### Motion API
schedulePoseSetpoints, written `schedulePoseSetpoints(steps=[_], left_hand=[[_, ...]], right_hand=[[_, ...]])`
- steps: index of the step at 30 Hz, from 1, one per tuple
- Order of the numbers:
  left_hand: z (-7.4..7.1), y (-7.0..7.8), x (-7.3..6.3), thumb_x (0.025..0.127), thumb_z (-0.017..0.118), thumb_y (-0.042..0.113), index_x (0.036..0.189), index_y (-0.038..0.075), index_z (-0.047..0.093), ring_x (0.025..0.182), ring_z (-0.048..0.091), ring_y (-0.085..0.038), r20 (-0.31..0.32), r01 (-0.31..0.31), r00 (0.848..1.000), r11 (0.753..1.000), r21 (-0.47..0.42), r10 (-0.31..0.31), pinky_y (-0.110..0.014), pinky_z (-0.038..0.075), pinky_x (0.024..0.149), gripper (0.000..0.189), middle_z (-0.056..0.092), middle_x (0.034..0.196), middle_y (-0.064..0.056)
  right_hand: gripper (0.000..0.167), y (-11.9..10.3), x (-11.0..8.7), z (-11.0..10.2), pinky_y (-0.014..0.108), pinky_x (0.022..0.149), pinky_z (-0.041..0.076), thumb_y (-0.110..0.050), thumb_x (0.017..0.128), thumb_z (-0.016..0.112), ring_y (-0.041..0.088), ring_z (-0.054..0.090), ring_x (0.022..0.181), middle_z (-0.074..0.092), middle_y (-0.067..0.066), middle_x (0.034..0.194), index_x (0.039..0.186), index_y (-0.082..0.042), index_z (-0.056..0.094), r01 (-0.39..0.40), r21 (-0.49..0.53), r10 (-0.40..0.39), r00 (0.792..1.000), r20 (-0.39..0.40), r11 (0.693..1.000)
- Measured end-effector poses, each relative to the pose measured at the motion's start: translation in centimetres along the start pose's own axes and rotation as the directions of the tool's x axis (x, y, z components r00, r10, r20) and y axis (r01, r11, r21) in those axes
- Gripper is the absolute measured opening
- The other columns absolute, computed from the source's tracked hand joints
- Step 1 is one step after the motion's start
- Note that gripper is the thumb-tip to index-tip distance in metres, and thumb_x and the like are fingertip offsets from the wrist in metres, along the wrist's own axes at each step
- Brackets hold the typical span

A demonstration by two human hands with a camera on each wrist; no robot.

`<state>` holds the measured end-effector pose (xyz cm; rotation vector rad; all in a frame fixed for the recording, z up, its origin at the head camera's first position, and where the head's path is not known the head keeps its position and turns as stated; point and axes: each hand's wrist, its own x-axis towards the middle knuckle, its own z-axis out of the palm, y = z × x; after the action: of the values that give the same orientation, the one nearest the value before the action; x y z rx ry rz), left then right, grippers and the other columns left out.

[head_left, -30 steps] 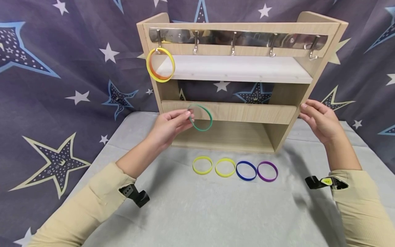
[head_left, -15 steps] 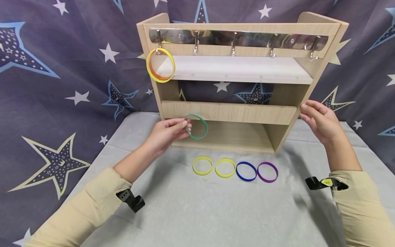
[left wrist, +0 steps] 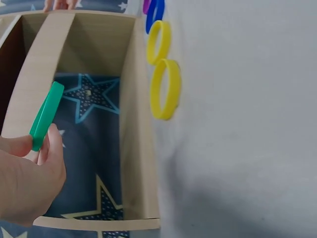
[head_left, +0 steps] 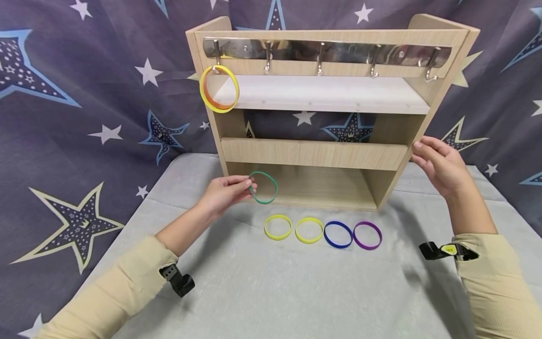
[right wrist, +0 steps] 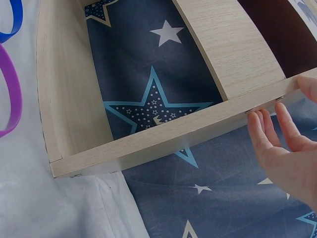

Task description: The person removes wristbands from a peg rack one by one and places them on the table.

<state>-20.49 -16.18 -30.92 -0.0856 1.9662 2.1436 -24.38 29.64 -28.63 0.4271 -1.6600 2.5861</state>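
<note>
My left hand [head_left: 226, 195] pinches a green silicone wristband [head_left: 276, 189] between thumb and fingers, in front of the shelf's lower left opening. In the left wrist view the green band [left wrist: 47, 116] tilts up from the fingertips. My right hand [head_left: 444, 167] holds the right side panel of the wooden shelf [head_left: 313, 153], thumb at its front edge and fingertips against its outer face [right wrist: 183, 136]. On the cloth before the shelf lie two yellow wristbands [head_left: 277, 239] [head_left: 309, 241], a blue one [head_left: 338, 246] and a purple one [head_left: 367, 247], in a row.
A metal rail [head_left: 292, 51] with several hooks runs across the shelf's top. From the leftmost hook [head_left: 217, 52] hang a yellow band [head_left: 237, 89] and an orange band [head_left: 207, 92]. Grey cloth [head_left: 305, 292] covers the table; a star-patterned curtain [head_left: 106, 165] hangs behind.
My left hand has lowered the green wristband and drawn it slightly left, from before the middle board to the lower opening. The right hand stays at the side panel.
</note>
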Motion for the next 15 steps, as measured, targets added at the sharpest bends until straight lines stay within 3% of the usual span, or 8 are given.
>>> schedulePoseSetpoints(steps=[15], left_hand=[[-1.1,-2.7,0.3,0.095,0.055,0.003,0.131,-0.014,0.046,0.079,0.069,-0.003,0.005,0.074,0.997,0.995,0.064,-0.074,-0.02,0.06,0.081,0.041,0.071,0.081,0.004]], right_hand=[[0.021,0.1,0.0,-0.1,0.019,0.078,0.057,0.007,0.093,0.051,0.01,0.067,0.089,0.07,0.002,0.094,0.098,-0.004,0.068,0.004,0.01,-0.004,1.0,-0.005,1.0]])
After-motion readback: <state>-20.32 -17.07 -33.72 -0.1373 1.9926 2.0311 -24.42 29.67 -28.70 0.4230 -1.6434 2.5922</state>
